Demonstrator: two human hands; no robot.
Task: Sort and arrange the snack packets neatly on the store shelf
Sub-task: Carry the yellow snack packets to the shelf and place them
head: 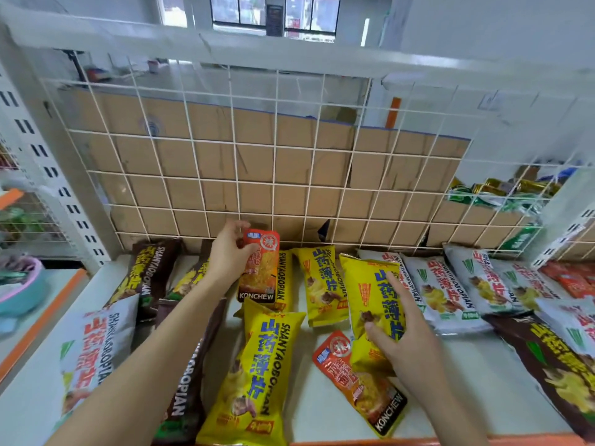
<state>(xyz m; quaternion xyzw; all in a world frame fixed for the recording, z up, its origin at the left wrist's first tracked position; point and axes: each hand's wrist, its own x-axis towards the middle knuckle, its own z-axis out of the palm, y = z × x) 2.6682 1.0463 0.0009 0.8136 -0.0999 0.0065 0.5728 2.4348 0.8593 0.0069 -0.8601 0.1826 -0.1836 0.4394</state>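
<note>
My left hand (229, 252) grips an orange KONCHEW packet (260, 272), held upright near the wire back of the shelf. My right hand (407, 336) holds a yellow chip packet (375, 304), thumb on its lower front and fingers along its right edge. A second orange KONCHEW packet (357, 384) lies flat under that yellow one. Two more yellow packets lie on the white shelf (325, 410): one long packet at the front middle (257, 378) and one near the back (322, 284).
Brown packets (151, 272) and a white packet (93, 352) lie at the left. White packets (447, 291) and a brown one (553, 365) fill the right, with orange packets (573, 278) beyond. A wire grid (257, 156) backed by cardboard closes the rear.
</note>
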